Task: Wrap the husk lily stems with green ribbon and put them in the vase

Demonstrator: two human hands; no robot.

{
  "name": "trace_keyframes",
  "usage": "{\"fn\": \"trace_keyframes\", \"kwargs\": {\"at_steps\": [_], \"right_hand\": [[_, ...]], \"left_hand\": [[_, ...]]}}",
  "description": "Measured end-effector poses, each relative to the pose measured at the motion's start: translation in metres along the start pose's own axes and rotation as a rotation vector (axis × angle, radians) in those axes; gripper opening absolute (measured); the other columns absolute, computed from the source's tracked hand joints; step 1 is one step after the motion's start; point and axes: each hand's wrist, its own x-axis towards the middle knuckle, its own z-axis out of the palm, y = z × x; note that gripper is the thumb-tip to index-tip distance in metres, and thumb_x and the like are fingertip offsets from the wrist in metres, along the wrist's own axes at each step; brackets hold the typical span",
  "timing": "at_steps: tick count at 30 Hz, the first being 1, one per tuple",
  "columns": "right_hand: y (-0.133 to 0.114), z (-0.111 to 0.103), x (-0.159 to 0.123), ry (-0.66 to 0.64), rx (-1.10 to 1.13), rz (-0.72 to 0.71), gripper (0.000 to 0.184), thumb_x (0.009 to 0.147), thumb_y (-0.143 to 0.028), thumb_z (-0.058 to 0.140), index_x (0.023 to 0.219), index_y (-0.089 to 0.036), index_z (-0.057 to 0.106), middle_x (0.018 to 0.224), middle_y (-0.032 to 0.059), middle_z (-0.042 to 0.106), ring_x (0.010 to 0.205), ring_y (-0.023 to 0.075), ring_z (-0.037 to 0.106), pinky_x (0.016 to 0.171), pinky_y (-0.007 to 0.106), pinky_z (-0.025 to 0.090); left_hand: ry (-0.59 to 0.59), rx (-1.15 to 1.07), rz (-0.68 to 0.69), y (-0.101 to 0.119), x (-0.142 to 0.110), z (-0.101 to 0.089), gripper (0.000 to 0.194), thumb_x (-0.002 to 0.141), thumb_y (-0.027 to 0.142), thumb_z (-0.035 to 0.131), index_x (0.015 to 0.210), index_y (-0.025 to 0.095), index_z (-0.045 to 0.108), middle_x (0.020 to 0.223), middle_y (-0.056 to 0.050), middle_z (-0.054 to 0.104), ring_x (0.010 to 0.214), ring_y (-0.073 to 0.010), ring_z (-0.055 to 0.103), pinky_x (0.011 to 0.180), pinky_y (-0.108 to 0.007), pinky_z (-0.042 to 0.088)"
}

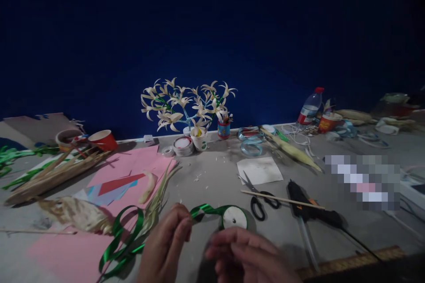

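Observation:
My left hand point(168, 241) is closed, with glossy green ribbon point(210, 209) coming out on both sides of it. One stretch runs right to a white-faced ribbon spool point(235, 218), while loose loops lie to the left on pink paper. Just in front of the spool is my right hand point(249, 254), its fingers loosely curled and apart, with nothing seen in them. Its lower part is cut off by the frame edge. Black-handled scissors point(257, 207) lie beyond the right hand, a thin wooden stick point(282, 199) across them.
A black glue gun point(307, 208) rests at right, near a wooden ruler point(358, 261). Corn husks point(75, 214) and pink paper point(66, 250) cover the left. White handmade flowers point(186, 106) stand in a cup point(199, 142) at the back. A bottle point(310, 106) leans back right.

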Motion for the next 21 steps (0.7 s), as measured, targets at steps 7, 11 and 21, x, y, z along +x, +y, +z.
{"fn": "trace_keyframes", "kwargs": {"at_steps": [7, 11, 21], "right_hand": [[-0.024, -0.002, 0.003, 0.197, 0.014, -0.171, 0.021, 0.069, -0.031, 0.083, 0.08, -0.014, 0.075, 0.077, 0.0037, 0.072, 0.068, 0.0121, 0.062, 0.066, 0.023, 0.049], [-0.022, -0.001, 0.006, 0.225, 0.039, -0.151, 0.022, 0.072, -0.032, 0.082, 0.083, -0.015, 0.076, 0.082, 0.0055, 0.073, 0.074, 0.0142, 0.064, 0.071, 0.025, 0.051], [-0.009, -0.001, 0.014, 0.234, 0.114, -0.14, 0.022, 0.069, -0.029, 0.085, 0.084, -0.016, 0.077, 0.086, 0.0061, 0.076, 0.078, 0.0156, 0.068, 0.074, 0.026, 0.054]], "left_hand": [[-0.014, -0.065, -0.067, 0.002, 0.006, -0.01, 0.034, 0.1, 0.03, 0.037, 0.067, 0.023, 0.039, 0.065, 0.004, 0.038, 0.059, -0.0141, 0.041, 0.057, -0.027, 0.031], [-0.137, -0.231, -0.237, 0.005, 0.008, -0.002, 0.028, 0.099, 0.038, 0.039, 0.075, 0.023, 0.045, 0.073, 0.003, 0.042, 0.068, -0.0154, 0.042, 0.063, -0.026, 0.036], [0.042, -0.155, 0.155, 0.016, 0.011, 0.012, 0.006, 0.087, 0.017, 0.065, 0.082, 0.02, 0.064, 0.08, -0.001, 0.067, 0.079, -0.0166, 0.061, 0.077, -0.029, 0.044]]}}
